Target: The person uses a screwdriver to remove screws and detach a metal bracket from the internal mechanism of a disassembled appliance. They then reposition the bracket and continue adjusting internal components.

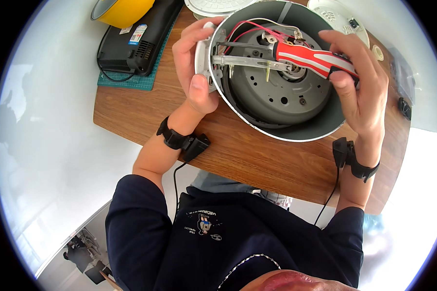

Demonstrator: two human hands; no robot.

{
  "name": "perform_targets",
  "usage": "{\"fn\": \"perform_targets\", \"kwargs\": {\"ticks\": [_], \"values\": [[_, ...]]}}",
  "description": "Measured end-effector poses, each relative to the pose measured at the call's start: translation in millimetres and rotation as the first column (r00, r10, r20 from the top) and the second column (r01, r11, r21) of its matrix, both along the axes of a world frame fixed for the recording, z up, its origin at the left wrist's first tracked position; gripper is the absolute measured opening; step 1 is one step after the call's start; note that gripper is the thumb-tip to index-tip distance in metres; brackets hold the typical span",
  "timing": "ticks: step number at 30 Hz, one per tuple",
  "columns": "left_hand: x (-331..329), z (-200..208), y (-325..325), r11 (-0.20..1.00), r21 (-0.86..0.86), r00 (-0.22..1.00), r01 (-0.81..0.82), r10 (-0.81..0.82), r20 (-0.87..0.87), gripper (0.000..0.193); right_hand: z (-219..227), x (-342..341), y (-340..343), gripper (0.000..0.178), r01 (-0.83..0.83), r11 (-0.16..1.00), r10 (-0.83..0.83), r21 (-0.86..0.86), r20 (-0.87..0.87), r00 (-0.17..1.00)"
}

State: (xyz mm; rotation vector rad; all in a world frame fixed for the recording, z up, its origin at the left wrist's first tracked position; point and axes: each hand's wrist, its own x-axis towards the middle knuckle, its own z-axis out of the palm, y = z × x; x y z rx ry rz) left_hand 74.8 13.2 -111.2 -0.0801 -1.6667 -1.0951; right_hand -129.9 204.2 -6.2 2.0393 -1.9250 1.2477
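Observation:
A grey round appliance shell (296,127) lies tilted on its side on the wooden table (247,155), its open underside facing me. Inside I see a grey disc base, metal brackets and red and white wires (257,28). My left hand (195,63) grips the shell's left rim and a white side part. My right hand (361,80) holds a screwdriver with a red and white handle (310,58), its tip reaching into the shell near the centre. Both wrists wear black bands with cables.
A black flat device (136,41) rests on a green cutting mat (126,80) at the table's back left, with a yellow bowl-shaped part (121,10) on it. White round parts (335,14) lie behind the shell. Small dark items (404,107) sit at the right.

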Motion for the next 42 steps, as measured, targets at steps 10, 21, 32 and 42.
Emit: {"fn": "perform_targets", "kwargs": {"ticks": [10,21,32,42], "values": [[-1,2,4,0.997,0.068,1.0,0.028,-0.028,-0.003,0.075,-1,1,-5,0.046,-0.124,0.985,0.114,-0.118,-0.084,0.99],[-1,0,4,0.995,0.074,0.998,0.065,-0.064,-0.013,0.072,8,15,5,0.056,0.047,0.989,-0.069,-0.138,-0.16,0.985],[-3,-5,7,0.98,0.194,0.999,0.042,-0.043,-0.001,0.072,3,39,2,0.047,0.091,0.991,-0.097,-0.102,-0.06,0.993],[-1,-4,11,0.969,0.24,0.998,0.053,-0.06,0.022,0.071,5,36,1,0.044,0.032,0.991,-0.051,-0.131,-0.144,0.988]]}}
